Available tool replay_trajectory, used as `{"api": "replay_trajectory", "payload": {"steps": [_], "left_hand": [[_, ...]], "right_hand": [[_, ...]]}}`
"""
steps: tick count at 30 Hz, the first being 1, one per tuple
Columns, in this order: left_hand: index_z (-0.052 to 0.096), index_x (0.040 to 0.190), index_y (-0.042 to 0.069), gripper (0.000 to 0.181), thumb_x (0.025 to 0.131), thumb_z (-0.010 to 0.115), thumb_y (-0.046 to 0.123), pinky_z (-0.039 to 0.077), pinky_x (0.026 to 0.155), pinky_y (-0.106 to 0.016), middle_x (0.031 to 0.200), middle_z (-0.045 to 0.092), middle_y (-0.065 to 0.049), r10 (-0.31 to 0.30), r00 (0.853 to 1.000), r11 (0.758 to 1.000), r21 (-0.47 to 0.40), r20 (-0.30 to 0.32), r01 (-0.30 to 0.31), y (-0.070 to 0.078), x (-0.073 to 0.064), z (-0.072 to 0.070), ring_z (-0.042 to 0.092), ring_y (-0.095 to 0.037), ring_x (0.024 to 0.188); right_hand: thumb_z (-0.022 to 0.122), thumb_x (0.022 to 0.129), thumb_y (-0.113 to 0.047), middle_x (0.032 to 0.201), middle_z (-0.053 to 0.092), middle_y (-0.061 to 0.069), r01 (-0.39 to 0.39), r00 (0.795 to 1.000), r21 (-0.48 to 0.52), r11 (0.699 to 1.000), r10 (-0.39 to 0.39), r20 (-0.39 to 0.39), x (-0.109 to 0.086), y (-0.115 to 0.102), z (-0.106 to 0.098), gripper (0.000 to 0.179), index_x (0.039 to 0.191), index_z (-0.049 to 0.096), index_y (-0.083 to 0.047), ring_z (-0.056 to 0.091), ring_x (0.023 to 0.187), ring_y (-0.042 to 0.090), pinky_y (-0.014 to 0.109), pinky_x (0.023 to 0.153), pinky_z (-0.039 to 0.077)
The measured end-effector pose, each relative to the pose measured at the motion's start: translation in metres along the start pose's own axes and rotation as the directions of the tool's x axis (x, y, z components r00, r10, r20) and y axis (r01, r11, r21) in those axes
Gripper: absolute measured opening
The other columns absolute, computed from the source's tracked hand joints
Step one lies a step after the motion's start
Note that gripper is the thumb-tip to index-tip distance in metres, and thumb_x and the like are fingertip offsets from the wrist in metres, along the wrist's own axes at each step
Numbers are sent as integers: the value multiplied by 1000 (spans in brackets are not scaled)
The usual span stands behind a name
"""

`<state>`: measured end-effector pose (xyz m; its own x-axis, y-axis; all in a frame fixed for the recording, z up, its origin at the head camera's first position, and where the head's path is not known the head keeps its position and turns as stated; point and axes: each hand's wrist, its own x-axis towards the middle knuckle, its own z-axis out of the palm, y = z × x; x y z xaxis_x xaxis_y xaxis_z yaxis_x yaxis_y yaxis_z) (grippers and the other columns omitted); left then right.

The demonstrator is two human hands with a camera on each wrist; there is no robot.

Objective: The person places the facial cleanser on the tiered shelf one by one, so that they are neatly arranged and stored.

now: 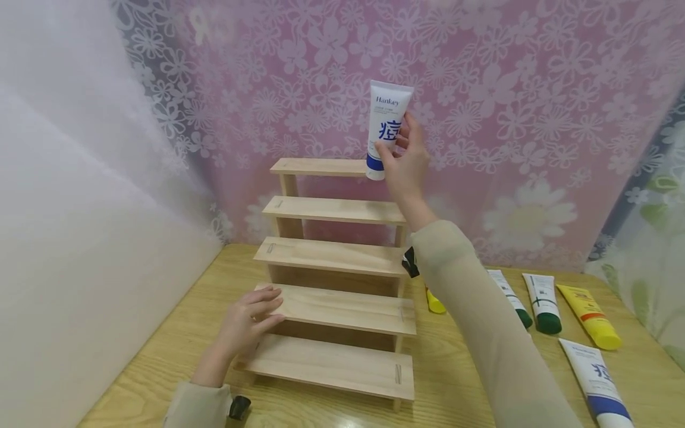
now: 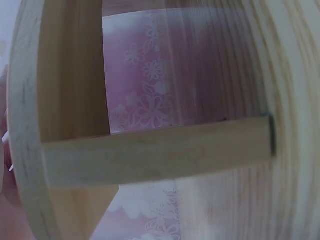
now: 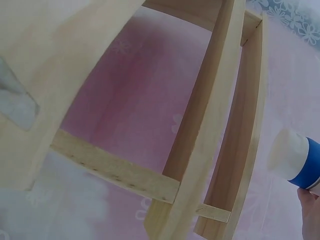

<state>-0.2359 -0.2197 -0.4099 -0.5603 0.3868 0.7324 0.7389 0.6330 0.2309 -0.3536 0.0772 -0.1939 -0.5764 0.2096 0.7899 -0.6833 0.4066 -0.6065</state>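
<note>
A stepped wooden rack (image 1: 332,255) with several tiers stands on the table against the pink floral cloth. In my right hand (image 1: 409,163) I grip a white and blue squeeze tube (image 1: 386,113) marked "Hankey", cap downward, at the right end of the top tier. Its white cap and blue band (image 3: 306,162) show at the right edge of the right wrist view. My left hand (image 1: 251,318) rests at the left end of the second tier from the bottom, fingers touching the board. In the left wrist view only a sliver of that hand shows beside the rack.
To the right lie two white tubes with green caps (image 1: 547,318), a yellow tube (image 1: 591,315) and another white and blue tube (image 1: 596,380). A yellow cap (image 1: 435,303) shows partly behind my right forearm. A white cloth wall (image 1: 107,178) stands at the left.
</note>
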Motion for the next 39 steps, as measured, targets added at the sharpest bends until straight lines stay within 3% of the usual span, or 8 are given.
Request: {"api": "replay_trajectory", "payload": {"steps": [9,22,39], "left_hand": [[67,93,-2,34,64,76,12,46,82,-44,104,63,-12,19,1000,1000,-23,-23,-19,-2,0,3,55,-31,101],[67,96,-1,36,64,77,13,44,86,-44,106,62,-11,-21,1000,1000,7,17,21,1,1,-1,53,-30,105],[66,98,-1,35,68,75,14,41,90,-44,111,60,-10,-67,996,998,-1,66,67,2,2,-4,50,-29,109]], "right_hand": [[63,82,-16,117,53,8,-28,1000,-25,999,28,11,8,2,6,58,133,35,-15,55,98,14,20,80,48],[64,82,-13,118,53,8,-26,999,-58,998,28,38,16,13,13,55,131,38,-14,55,99,15,20,81,47],[64,82,-14,119,53,10,-81,992,-92,992,90,93,27,19,14,57,132,36,-14,56,99,18,21,81,47]]}}
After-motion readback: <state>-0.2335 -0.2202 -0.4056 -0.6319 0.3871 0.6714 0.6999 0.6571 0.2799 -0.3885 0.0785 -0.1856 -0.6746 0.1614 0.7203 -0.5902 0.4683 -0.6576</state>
